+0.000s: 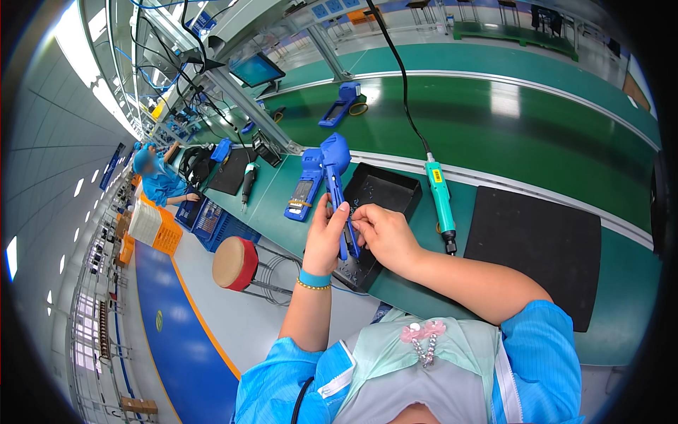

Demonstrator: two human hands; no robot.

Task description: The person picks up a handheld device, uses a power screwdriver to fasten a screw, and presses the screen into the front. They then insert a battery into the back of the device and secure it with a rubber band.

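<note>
My left hand [323,242] grips a blue plastic housing [335,157] of a handheld device, held upright with its rounded head pointing away from me. Beside its lower right edge is my right hand [388,239], thumb and fingers pinched together; whatever is between them is too small to make out. Below both hands lies a black tray [404,186] with small loose parts, perhaps screws, in it. A second blue handheld device [302,192], with a screen and a band round it, rests on the bench just left of the housing.
A green electric screwdriver [439,199] hangs on a black cord right of the tray. Beyond it lies a black mat [533,244]. Another blue device [340,104] is on the green conveyor [452,106]. A round stool [233,263] stands at left; a co-worker [161,180] is farther off.
</note>
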